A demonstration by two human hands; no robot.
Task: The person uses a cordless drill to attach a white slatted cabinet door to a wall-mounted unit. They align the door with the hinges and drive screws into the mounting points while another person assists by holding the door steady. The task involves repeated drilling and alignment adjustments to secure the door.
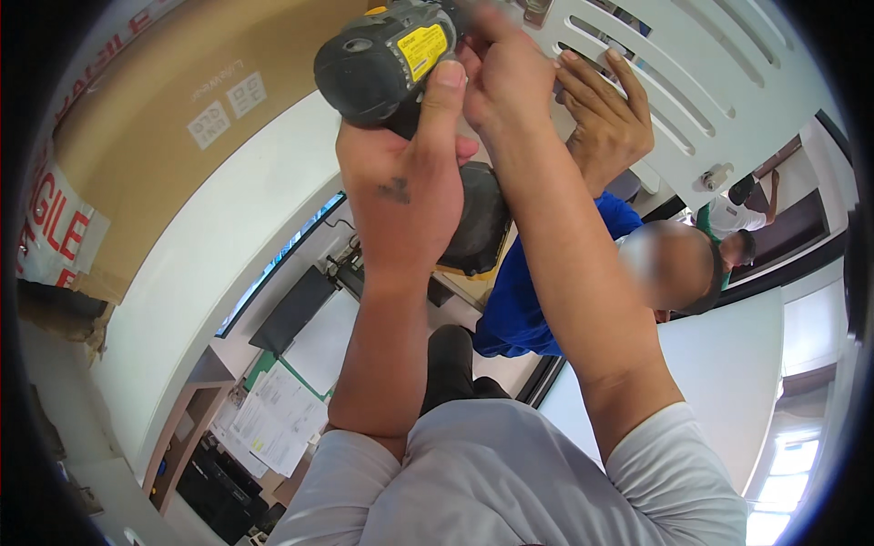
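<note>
My left hand (401, 191) is wrapped round the grip of a black cordless drill (364, 77) with a yellow label, its thumb along the drill's side. Below the grip hangs the drill's dark battery (478, 218). At the drill's front end is my right hand (514, 77), its fingers bent together by the chuck; what they pinch is blurred and partly hidden. Just right of it, a co-worker's hand (610, 123) rests against a white slotted panel (674, 73).
A co-worker in a blue shirt (523, 296) stands close on the right, under the panel. A big cardboard box (182, 136) sits on a white ledge (214, 232) to the left. Below are a monitor (278, 264), papers (273, 414) and a black machine (218, 491). Another person (733, 214) is farther off.
</note>
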